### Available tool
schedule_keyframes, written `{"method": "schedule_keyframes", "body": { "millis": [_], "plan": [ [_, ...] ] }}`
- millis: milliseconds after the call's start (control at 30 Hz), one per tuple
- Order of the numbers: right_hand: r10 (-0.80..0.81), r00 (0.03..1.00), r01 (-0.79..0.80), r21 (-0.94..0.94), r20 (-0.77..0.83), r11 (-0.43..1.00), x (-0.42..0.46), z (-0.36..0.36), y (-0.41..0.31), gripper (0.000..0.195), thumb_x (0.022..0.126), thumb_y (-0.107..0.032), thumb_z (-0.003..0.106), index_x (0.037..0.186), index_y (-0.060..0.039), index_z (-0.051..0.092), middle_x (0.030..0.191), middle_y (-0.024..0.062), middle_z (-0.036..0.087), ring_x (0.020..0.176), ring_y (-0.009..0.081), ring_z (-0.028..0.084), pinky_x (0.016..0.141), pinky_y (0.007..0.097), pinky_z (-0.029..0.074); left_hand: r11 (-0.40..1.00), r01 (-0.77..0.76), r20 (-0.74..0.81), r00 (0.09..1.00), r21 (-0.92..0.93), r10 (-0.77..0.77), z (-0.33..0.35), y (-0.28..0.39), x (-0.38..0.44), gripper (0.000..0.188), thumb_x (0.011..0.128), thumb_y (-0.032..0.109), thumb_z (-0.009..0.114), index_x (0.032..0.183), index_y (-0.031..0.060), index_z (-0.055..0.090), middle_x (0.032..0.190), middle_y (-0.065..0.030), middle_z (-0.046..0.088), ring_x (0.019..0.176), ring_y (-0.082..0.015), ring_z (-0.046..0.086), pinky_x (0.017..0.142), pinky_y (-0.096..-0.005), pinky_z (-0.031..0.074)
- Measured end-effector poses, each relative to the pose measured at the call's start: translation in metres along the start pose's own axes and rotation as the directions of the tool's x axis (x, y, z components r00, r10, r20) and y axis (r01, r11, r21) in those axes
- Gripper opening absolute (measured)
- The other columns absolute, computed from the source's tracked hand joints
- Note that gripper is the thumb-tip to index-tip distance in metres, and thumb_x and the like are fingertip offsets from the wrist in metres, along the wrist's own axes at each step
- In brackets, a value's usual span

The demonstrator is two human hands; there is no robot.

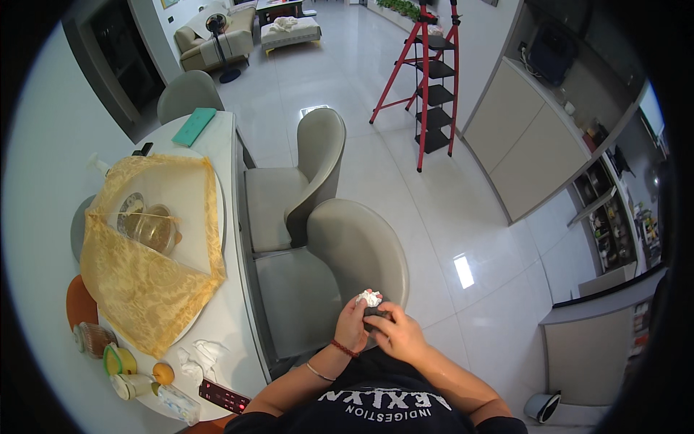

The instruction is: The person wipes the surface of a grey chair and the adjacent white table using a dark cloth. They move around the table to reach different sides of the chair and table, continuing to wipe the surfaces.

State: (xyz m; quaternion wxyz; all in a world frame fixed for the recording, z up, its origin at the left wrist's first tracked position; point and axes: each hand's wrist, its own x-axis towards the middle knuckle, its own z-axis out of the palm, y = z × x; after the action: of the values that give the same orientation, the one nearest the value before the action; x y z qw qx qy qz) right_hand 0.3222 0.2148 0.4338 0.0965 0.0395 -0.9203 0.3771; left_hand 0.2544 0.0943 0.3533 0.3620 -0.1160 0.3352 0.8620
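My left hand (351, 326) holds a crumpled white tissue (370, 298) at its fingertips. Just below the tissue is a small dark grey object (373, 312), gripped between both hands; its kind is unclear because fingers cover much of it. The fingers of my right hand (402, 335) curl over its right side. Both hands are close together in front of my black shirt, over the backrest of the nearest grey chair (360, 238). A beaded red bracelet and a thin bangle circle my left wrist and forearm.
To the left, a white table (238, 336) carries a yellow mesh food cover (146, 271) over dishes, jars, an orange fruit (163, 374), tissues (200, 358) and a lit phone (223, 396). A second grey chair (276, 206) stands beyond. Farther off is a red stepladder (434, 92).
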Motion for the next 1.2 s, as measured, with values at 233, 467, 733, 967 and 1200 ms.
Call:
{"method": "schedule_keyframes", "body": {
  "millis": [233, 467, 733, 967, 1200],
  "plan": [
    [0.04, 0.976, -0.006, 0.157, -0.215, 0.988, 0.035, -0.036, 0.065, 0.013, 0.08, 0.003, 0.058, 0.087, -0.0048, 0.064, 0.095, 0.0112, 0.063, 0.08, 0.0242, 0.062, 0.068, 0.0303, 0.05, 0.957, -0.116, -0.153, 0.975, 0.267, 0.161, -0.004, -0.012, -0.025, 0.025, 0.1, 0.01, 0.039, 0.122, 0.0028, 0.05, 0.114, -0.0123, 0.06, 0.099, -0.0211, 0.06, 0.088, -0.0311, 0.049],
    [-0.001, 0.969, -0.003, -0.016, -0.247, 1.0, 0.123, -0.032, 0.095, 0.023, 0.077, -0.013, 0.072, 0.096, -0.0025, 0.065, 0.104, 0.0105, 0.058, 0.09, 0.0272, 0.059, 0.076, 0.0368, 0.05, 0.108, -0.571, 0.449, 0.735, 0.813, 0.509, -0.02, -0.047, -0.033, 0.041, 0.076, 0.022, 0.073, 0.107, 0.0055, 0.053, 0.097, -0.0135, 0.055, 0.091, -0.0349, 0.051, 0.082, -0.042, 0.041],
    [-0.185, 0.979, 0.15, -0.305, -0.091, 0.941, 0.105, -0.028, 0.094, 0.036, 0.068, -0.022, 0.08, 0.096, -0.0046, 0.067, 0.1, 0.0081, 0.056, 0.087, 0.0287, 0.059, 0.073, 0.0385, 0.05, -0.127, -0.413, 0.408, 0.716, 0.902, 0.567, -0.032, -0.061, -0.015, 0.057, 0.059, 0.021, 0.082, 0.105, 0.0099, 0.05, 0.101, -0.0105, 0.054, 0.092, -0.0324, 0.051, 0.08, -0.0431, 0.04],
    [-0.183, 0.983, 0.175, -0.252, -0.009, 0.952, 0.06, -0.027, 0.08, 0.032, 0.07, -0.022, 0.079, 0.095, -0.0064, 0.068, 0.095, 0.0078, 0.059, 0.073, 0.0269, 0.062, 0.062, 0.0358, 0.051, -0.147, -0.402, 0.409, 0.713, 0.904, 0.57, -0.033, -0.063, -0.012, 0.055, 0.059, 0.021, 0.08, 0.104, 0.0108, 0.05, 0.098, -0.0094, 0.055, 0.09, -0.032, 0.052, 0.076, -0.0429, 0.041],
    [-0.343, 0.939, 0.336, -0.263, 0.02, 0.904, 0.031, -0.031, 0.086, 0.03, 0.072, -0.028, 0.077, 0.094, -0.0102, 0.066, 0.087, 0.0046, 0.056, 0.063, 0.0244, 0.059, 0.054, 0.0347, 0.049, -0.167, -0.402, 0.422, 0.711, 0.9, 0.562, -0.027, -0.056, -0.014, 0.052, 0.059, 0.02, 0.081, 0.101, 0.0084, 0.051, 0.093, -0.0111, 0.056, 0.085, -0.0336, 0.054, 0.073, -0.0427, 0.044]
  ]
}}
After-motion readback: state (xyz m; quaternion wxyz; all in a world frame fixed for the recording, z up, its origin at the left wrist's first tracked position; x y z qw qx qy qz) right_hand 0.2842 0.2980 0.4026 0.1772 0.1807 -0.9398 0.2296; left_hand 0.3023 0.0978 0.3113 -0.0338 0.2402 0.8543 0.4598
